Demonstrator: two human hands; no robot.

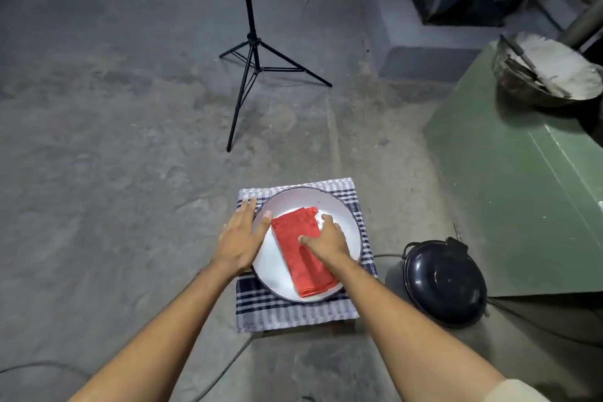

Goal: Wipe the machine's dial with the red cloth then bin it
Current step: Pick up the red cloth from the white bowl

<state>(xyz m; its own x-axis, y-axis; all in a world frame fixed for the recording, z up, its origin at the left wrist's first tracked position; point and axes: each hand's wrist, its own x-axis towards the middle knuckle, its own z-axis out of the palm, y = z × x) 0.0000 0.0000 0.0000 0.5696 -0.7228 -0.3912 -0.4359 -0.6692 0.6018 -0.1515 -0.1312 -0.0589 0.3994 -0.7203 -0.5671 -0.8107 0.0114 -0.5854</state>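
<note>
A folded red cloth (301, 251) lies in a white plate (280, 274) that rests on a blue-and-white checked towel (287, 313) on a low stand. My right hand (326, 243) lies on top of the cloth, fingers spread over its right side, thumb on the fabric. My left hand (243, 238) rests flat on the plate's left rim and the towel, fingers apart, holding nothing. A green machine (522, 192) stands at the right; no dial shows on it.
A black bin with a domed lid (445, 282) sits on the floor right of the stand. A black tripod (253, 52) stands ahead on the concrete floor. A dirty metal bowl (548, 70) sits on the green machine. Cables run across the floor.
</note>
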